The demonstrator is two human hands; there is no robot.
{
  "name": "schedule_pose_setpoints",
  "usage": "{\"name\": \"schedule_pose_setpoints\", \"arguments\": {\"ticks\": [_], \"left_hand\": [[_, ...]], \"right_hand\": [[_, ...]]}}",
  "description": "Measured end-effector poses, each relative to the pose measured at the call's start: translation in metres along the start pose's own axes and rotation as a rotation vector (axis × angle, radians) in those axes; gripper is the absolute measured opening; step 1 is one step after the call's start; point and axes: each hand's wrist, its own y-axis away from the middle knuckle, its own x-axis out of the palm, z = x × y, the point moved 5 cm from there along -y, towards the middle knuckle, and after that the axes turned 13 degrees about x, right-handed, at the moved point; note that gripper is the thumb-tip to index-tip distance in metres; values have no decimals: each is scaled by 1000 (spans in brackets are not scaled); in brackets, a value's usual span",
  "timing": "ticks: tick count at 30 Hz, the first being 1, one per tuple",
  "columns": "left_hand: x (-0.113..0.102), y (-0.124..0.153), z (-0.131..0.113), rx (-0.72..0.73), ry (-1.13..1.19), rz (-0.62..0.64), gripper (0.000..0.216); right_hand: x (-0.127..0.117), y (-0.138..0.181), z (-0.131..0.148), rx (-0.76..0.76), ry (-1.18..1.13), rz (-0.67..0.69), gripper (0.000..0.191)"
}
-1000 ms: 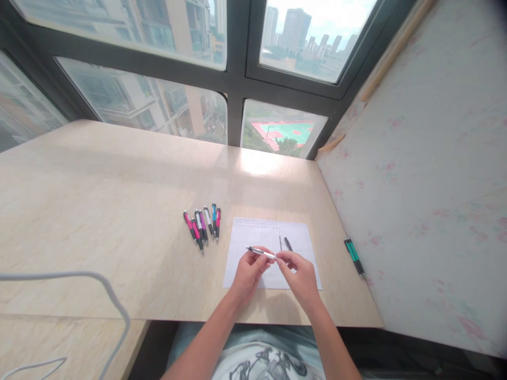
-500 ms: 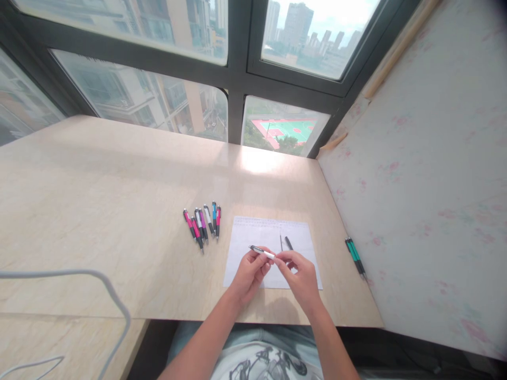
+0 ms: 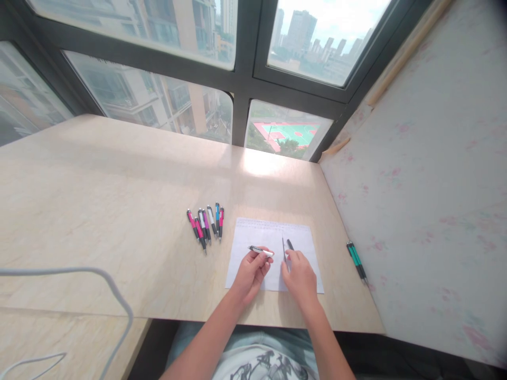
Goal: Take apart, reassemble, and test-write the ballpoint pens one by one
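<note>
My left hand (image 3: 252, 269) is closed around a white pen barrel (image 3: 264, 253) with a black and silver clicker end pointing left. Its right end is free, with no tip part on it. My right hand (image 3: 300, 273) is low over the sheet of paper (image 3: 253, 232), thumb and fingers apart. A thin dark ink refill (image 3: 283, 248) lies there, its near end between the thumb and fingers; whether they touch it I cannot tell. Close to my right fingertips lies a black pen grip section (image 3: 290, 244), partly covered by the hand.
Left of the paper, several pens (image 3: 206, 226) in pink, white, purple and blue lie in a group. Green pens (image 3: 357, 262) lie by the wall at the right. A grey cable (image 3: 106, 285) curves over the left side of the table (image 3: 119, 211). Windows stand behind.
My right hand has left the white barrel and moved slightly right and down to the refill and grip section. The left hand still holds the barrel. The view has shifted slightly.
</note>
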Motion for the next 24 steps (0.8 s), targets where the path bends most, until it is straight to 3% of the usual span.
{"name": "schedule_pose_setpoints", "arguments": {"ticks": [12,17,21,24], "left_hand": [[5,0,0,-3,-116,77,23],[5,0,-1,0,-110,61,24],[6,0,-1,0,-103,58,25],[5,-2,0,-5,-85,45,24]], "right_hand": [[4,-6,19,-6,245,130,14],[0,-4,13,-60,-98,142,12],[-14,3,2,-102,-473,121,12],[-26,10,-6,-81,-631,125,12]]}}
